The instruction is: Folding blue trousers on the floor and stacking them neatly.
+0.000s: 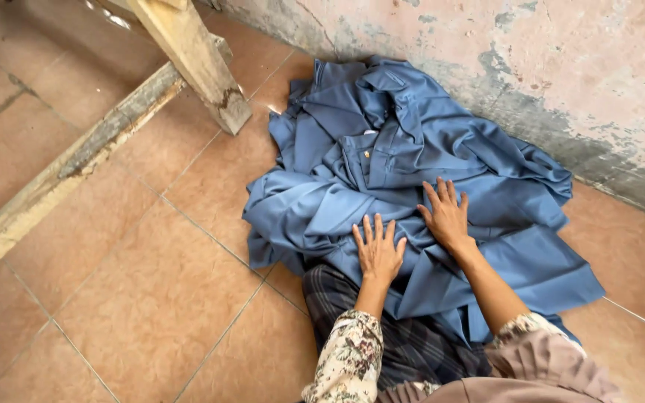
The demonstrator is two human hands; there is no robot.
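Both hands lie flat on a heap of blue garments (412, 172) spread over the tiled floor (143, 298) against a worn, peeling wall (561, 67). The left hand (378, 250) rests palm down with its fingers spread and pointing toward twelve o'clock, pressing the cloth at the lower middle of the heap; it grips nothing, the fingers lying open on the fabric. The right hand (446, 216) sits just beside it, at about two o'clock from the left hand, likewise palm down and open, fingers fanned toward twelve o'clock, touching the cloth without closing on it. The bulk of the blue garments stretches away from both hands toward eleven to one o'clock, where a collar and a buttoned placket (367, 153) show, and more folds run out to three and four o'clock from the right hand. Nothing of the cloth is pinched or lifted; it lies under the palms. Both forearms come in from six o'clock, wearing floral-patterned sleeves (349, 358). A dark plaid cloth (352, 306) lies between the arms, below the left hand at six o'clock, partly tucked under the blue heap. At ten o'clock, well apart from the hands, a wooden leg (195, 60) and a weathered wooden beam (61, 179) cross the floor.
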